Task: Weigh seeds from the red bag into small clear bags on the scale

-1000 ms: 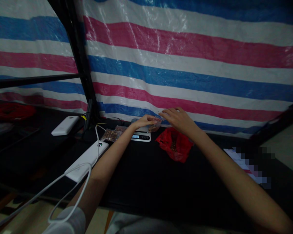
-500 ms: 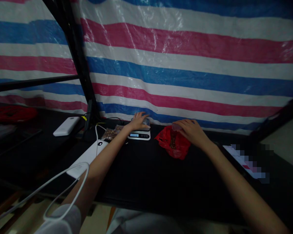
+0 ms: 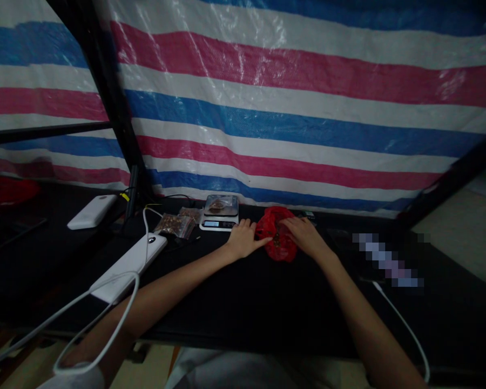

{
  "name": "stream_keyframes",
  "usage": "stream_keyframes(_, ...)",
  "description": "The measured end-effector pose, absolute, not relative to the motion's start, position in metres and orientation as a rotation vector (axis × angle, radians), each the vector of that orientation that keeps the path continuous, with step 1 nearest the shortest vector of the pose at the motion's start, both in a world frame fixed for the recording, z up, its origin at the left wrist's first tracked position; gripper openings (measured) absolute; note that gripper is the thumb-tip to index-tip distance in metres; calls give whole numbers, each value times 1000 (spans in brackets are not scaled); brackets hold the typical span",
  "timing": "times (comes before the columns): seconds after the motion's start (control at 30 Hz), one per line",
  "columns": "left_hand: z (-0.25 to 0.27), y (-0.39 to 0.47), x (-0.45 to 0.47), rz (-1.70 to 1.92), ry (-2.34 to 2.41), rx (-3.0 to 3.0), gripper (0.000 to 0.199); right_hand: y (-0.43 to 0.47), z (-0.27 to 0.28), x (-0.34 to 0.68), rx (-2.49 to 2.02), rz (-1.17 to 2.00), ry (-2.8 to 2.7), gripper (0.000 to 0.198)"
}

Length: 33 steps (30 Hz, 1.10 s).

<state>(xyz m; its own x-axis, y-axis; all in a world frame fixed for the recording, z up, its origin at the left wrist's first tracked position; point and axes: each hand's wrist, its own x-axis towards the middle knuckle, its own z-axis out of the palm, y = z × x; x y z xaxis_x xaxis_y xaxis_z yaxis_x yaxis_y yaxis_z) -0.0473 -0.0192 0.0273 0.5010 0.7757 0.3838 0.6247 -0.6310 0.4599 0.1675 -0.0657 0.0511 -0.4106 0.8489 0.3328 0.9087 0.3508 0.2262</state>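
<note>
A red plastic bag [image 3: 281,253] lies on the black tabletop with small dark brown pieces showing in its opening. On its left side, my left hand [image 3: 243,239] grips the edge, thumb stretched across toward the opening. My right hand [image 3: 308,236] has the bag's right side, its fingertips partly hidden in the folds. Behind and left of my left hand stands a white digital scale [image 3: 206,222] with a lit display. A small clear bag [image 3: 216,205] with brown contents rests on the scale's plate.
Clear zip bags of brown pieces [image 3: 174,225] lie left of the scale. Two white power banks [image 3: 125,270] sit further left, and a white cable [image 3: 134,302] loops over my left forearm. A partly blurred phone-like device [image 3: 372,262] lies at right. Striped sheeting [image 3: 267,124] hangs behind.
My left hand has left the scale and come right to the red bag, uncovering the clear bag on the plate. The clear plastic by my right hand no longer shows. The view has shifted slightly.
</note>
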Motion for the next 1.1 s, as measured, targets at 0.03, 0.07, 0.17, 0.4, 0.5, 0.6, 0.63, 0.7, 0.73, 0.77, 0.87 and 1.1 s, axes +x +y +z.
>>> stream_keyframes(0.03,27,-20,-44,799,1216,2506,65,-66,50,166,-1616,-577,-2460,32)
stream_keyframes(0.07,27,-21,-41,749,1243,2521,66,-66,48,164,-1618,-572,-2466,33)
stream_keyframes(0.17,27,-27,-34,589,1252,2552,60,-67,47,156,-1584,-478,-2480,32)
stream_keyframes(0.4,11,-19,-39,726,1081,2296,19,-76,48,142,-1513,-24,-2423,34)
stream_keyframes(0.5,-3,-6,-40,814,1008,1953,21,-78,49,142,-1477,168,-2331,33)
stream_keyframes(0.6,-12,0,-38,912,933,1677,23,-77,47,140,-1418,378,-2217,32)
stream_keyframes(0.63,-14,1,-37,944,908,1610,24,-75,45,138,-1402,448,-2165,32)
stream_keyframes(0.7,-15,2,-35,988,856,1478,28,-72,38,134,-1375,571,-2038,31)
stream_keyframes(0.73,-15,2,-35,1000,835,1401,30,-69,34,133,-1358,624,-1969,31)
stream_keyframes(0.77,-14,2,-35,1006,819,1326,33,-66,29,132,-1337,674,-1901,30)
stream_keyframes(0.87,-11,2,-35,1010,799,1196,37,-57,17,132,-1279,806,-1711,29)
stream_keyframes(1.1,-17,7,-33,1021,811,1319,15,-50,16,140,-1209,896,-1569,36)
